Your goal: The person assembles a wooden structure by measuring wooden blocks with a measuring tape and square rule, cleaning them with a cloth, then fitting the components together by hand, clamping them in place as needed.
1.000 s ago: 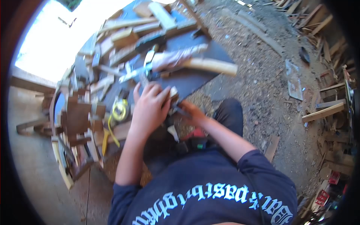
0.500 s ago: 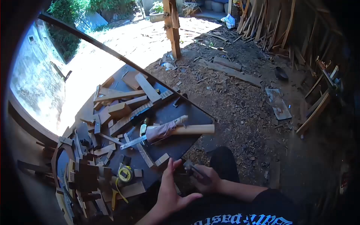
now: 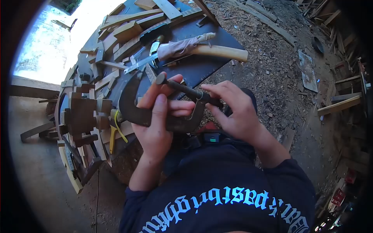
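A dark metal C-clamp [image 3: 134,101] is held up in front of my torso. My left hand [image 3: 153,130] grips its frame, with the thumb across the front and the fingers behind it. The clamp's threaded screw [image 3: 182,88] runs between the frame's jaws, its round pad end near my left fingertips. My right hand [image 3: 243,114] has its thumb and fingers closed around the screw's outer end, whose handle is partly hidden. Just beyond the clamp, a pale round wooden piece [image 3: 225,52] lies on the dark table [image 3: 211,69] beside a wrinkled cloth [image 3: 175,49].
Wood offcuts [image 3: 126,32] are piled over the table's far left. A metal ruler [image 3: 142,63] points out from the cloth. Near the left edge lies a yellow-handled tool [image 3: 112,139]. Wood chips [image 3: 260,58] cover the ground, and planks [image 3: 340,105] stand at the right.
My view has tilted downward. My left hand, open and holding nothing before, now grips the C-clamp's frame. The clamp has come up from beside my right hand into plain view.
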`<act>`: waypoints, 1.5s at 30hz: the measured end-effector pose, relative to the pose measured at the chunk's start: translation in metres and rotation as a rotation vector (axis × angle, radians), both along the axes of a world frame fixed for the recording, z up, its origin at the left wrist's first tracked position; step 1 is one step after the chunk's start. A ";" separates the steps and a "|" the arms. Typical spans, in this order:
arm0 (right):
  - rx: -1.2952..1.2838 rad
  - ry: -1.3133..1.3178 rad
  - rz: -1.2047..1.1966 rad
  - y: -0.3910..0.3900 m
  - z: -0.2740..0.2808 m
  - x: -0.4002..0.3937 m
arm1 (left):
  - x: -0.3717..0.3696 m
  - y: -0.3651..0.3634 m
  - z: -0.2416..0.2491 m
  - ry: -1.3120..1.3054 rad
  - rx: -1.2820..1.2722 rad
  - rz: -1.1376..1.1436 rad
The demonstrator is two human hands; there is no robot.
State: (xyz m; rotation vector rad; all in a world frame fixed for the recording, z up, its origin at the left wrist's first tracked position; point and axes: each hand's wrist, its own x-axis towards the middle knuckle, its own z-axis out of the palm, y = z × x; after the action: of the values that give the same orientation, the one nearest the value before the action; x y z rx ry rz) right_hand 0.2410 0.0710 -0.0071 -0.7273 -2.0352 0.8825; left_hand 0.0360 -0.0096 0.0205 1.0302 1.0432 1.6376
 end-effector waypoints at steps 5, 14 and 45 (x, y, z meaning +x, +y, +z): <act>-0.110 0.077 0.072 -0.002 0.011 0.005 | -0.007 -0.002 -0.003 -0.083 0.035 0.034; -0.019 0.017 0.074 0.002 0.009 0.010 | 0.001 -0.006 0.008 0.102 -0.017 0.121; -0.030 -0.328 -0.070 -0.003 0.008 -0.004 | -0.006 -0.024 -0.003 0.581 0.084 0.149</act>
State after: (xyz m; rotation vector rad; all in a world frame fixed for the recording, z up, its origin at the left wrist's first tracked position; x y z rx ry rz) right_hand 0.2370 0.0684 0.0005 -1.0080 -2.2690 0.7953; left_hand 0.0299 -0.0337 0.0176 1.5714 1.4639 1.5408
